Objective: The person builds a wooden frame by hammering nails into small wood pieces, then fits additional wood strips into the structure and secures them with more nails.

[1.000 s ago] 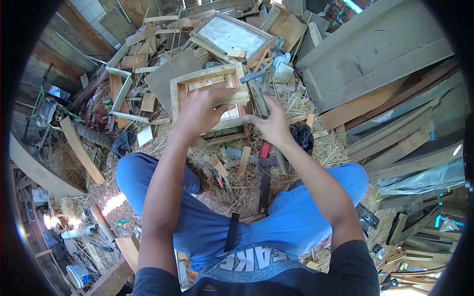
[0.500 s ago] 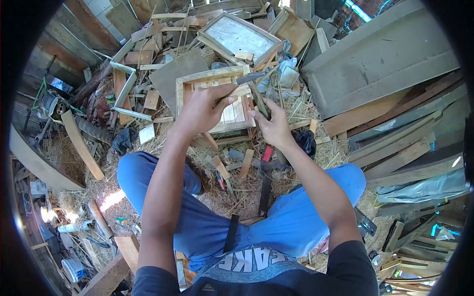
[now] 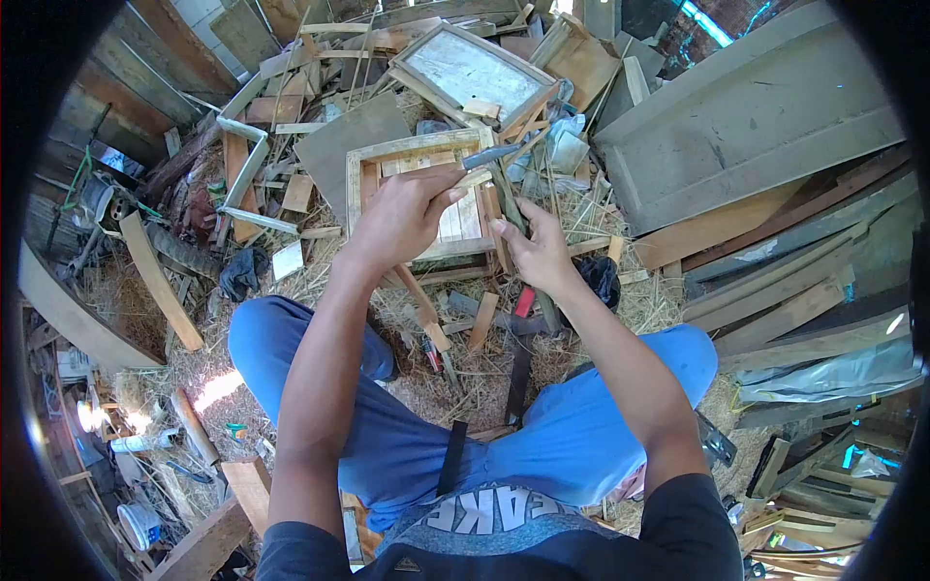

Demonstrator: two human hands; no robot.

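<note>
My left hand [image 3: 399,221] is closed around the handle of a blade-like metal tool [image 3: 492,155], whose grey end points right. A narrow dark wooden strip [image 3: 511,205] stands tilted beside the tool's blade, with my right hand [image 3: 538,244] closed on it, thumb toward its left side. Beneath both hands lies a pale wooden frame box [image 3: 392,147] with slats inside. My left fingers cover part of the tool's handle. Whether the blade touches the strip is too small to tell.
A framed panel [image 3: 473,73] lies at the back. Wood scraps and straw cover the ground. A hammer [image 3: 531,322] and a saw-like dark blade [image 3: 519,382] lie between my knees. A large grey trough-like board [image 3: 756,126] is at right, above stacked planks [image 3: 775,290].
The metal tool has shifted slightly to the right and tilted upward at its tip. The wood piece under my left wrist now reaches further down. My right hand has barely moved.
</note>
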